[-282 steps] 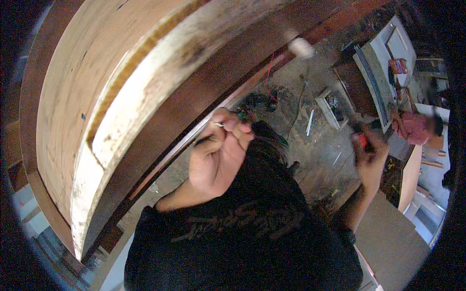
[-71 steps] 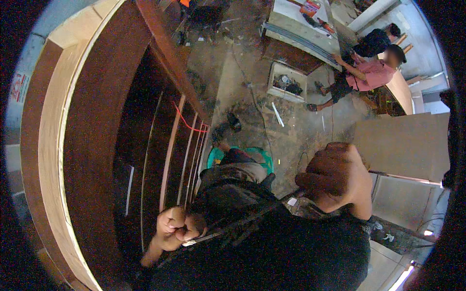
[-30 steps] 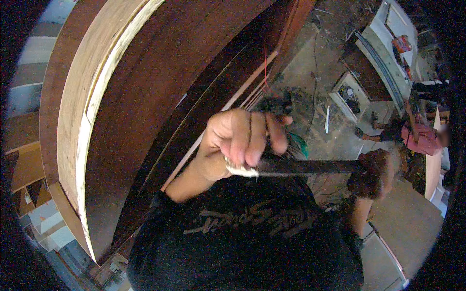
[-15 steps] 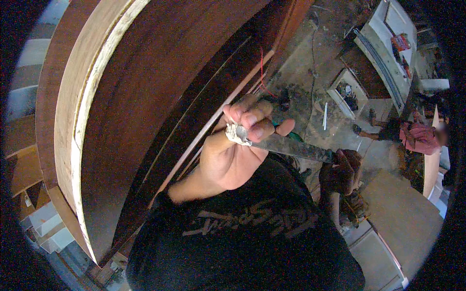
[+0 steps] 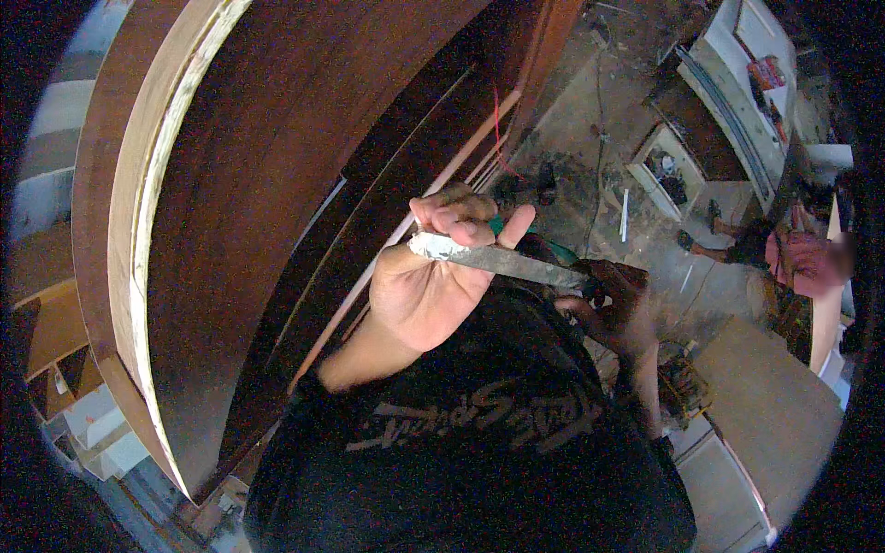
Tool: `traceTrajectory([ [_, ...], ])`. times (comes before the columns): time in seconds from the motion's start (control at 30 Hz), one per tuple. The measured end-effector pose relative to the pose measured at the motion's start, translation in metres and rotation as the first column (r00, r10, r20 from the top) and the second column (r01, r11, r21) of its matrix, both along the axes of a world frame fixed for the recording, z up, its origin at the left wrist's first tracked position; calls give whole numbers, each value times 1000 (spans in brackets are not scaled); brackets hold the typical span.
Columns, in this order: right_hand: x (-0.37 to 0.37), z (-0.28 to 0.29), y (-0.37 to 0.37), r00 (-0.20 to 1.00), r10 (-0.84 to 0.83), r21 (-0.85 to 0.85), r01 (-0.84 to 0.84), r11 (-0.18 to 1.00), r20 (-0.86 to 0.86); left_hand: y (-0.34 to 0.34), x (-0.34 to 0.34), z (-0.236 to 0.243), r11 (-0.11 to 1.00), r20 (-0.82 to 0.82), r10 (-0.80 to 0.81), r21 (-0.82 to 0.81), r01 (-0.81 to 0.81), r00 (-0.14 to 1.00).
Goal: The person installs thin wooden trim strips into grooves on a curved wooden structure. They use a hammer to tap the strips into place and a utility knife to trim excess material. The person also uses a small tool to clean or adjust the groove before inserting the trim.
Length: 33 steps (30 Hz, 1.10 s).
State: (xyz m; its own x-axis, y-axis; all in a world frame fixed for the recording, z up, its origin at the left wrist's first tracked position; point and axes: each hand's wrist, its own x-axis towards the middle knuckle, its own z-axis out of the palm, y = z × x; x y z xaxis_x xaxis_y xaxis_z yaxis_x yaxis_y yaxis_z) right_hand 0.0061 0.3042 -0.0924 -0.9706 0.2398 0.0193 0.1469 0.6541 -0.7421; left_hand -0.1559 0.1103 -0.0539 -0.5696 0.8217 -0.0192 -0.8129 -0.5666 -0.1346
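My left hand [image 5: 429, 290] is turned palm up, its fingers curled and pinched against the thumb around a smear of white putty-like paste [image 5: 429, 245]. A long, flat, grey metal blade [image 5: 521, 264] lies across that hand, with its far end against the paste at the fingertips. My right hand [image 5: 616, 309] is closed around the other end of the blade; the grip there is dark and mostly hidden. Both hands are in front of my dark shirt. Close to my left hand is a large dark-brown wooden panel [image 5: 267, 157] with a pale raw edge.
On the floor to the right are a small open frame [image 5: 666, 170], a white strip [image 5: 625, 215] and a cable. Farther right, a person in a pink top [image 5: 804, 258] is beside a workbench-like panel [image 5: 737, 92]. A broad board [image 5: 765, 396] lies at lower right.
My right hand has moved left and slightly up, bringing the blade farther across my left fingers. The paste looks flatter, and my left hand has shifted slightly left.
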Motion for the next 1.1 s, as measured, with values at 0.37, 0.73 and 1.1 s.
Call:
traceTrajectory([
  [0.37,-8,-7,-36,995,-95,-318,102,943,40,-4,10,4,984,-11,175,14,-175,984],
  [0.73,-4,-16,-50,912,-309,-276,381,883,271,14,10,-31,777,-245,435,-385,-499,866],
  [1.1,25,-40,10,867,-453,-87,478,874,208,-3,6,-59,352,-971,-66,-238,-905,230],
])
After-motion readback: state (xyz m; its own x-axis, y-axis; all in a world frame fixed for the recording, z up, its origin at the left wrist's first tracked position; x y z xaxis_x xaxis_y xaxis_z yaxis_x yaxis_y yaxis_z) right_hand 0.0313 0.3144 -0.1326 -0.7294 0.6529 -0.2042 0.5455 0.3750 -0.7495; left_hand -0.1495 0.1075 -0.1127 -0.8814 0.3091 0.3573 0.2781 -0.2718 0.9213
